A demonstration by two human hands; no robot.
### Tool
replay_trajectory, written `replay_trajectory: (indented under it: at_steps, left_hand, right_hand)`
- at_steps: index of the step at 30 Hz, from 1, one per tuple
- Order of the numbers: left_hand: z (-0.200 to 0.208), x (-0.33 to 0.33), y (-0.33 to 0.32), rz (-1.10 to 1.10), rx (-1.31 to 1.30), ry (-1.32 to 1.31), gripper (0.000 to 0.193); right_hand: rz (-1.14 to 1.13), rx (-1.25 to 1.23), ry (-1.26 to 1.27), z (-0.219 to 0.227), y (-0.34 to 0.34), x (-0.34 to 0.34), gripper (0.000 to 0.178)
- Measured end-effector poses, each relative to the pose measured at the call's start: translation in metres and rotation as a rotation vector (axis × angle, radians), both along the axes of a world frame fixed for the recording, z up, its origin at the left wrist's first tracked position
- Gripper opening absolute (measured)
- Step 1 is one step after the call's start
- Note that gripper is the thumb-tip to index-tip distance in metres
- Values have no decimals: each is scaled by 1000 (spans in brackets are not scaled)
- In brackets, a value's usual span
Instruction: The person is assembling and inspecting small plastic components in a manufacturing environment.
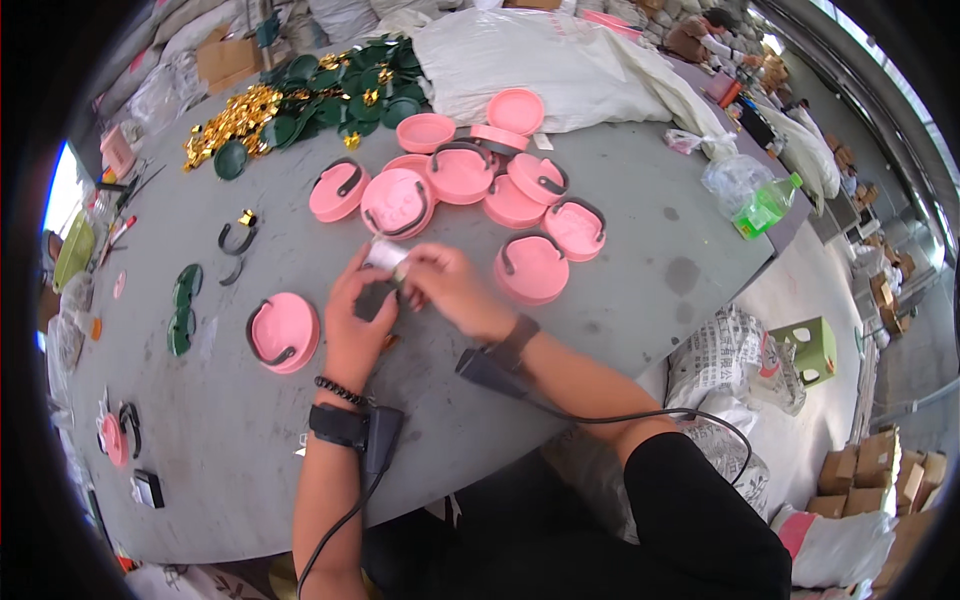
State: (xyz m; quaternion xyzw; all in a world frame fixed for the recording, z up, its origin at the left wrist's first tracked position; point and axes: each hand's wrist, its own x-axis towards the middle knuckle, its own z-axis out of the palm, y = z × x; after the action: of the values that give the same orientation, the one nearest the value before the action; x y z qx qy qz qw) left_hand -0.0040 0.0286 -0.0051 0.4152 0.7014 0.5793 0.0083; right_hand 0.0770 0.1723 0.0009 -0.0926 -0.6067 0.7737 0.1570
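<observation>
Over the middle of the table, my left hand (352, 305) is curled with its fingertips closed on a small white roll-shaped thing (387, 254). My right hand (455, 290) meets it from the other side, fingers pinched at the roll's near end; what exactly they grip there is too small to tell. Just left of my left hand lies a round pink container (284, 333) with a dark handle. Beyond both hands is a loose group of similar pink containers, the nearest one (398, 204) showing a moulded inside. Another pink container (531, 268) lies to the right of my right hand.
Dark green round parts and gold pieces (235, 115) are heaped at the far left. A white sack (540, 65) lies at the back. Dark curved handles (237, 238) and green pieces (182, 310) are at left. A green bottle (767, 205) stands near the right edge.
</observation>
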Motion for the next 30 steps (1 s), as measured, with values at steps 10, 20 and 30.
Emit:
replay_trajectory:
  at_steps: [10, 20, 30]
  left_hand:
    - [2, 0, 0, -24, -97, -70, 18]
    - [-1, 1, -1, -23, -106, -65, 15]
    - [11, 0, -4, 172, 121, 188, 16]
  right_hand:
    - [-981, -446, 329, 26, 134, 38, 22]
    - [-646, -31, 102, 15, 129, 26, 19]
    - [-349, 1055, -201, 14, 86, 20, 23]
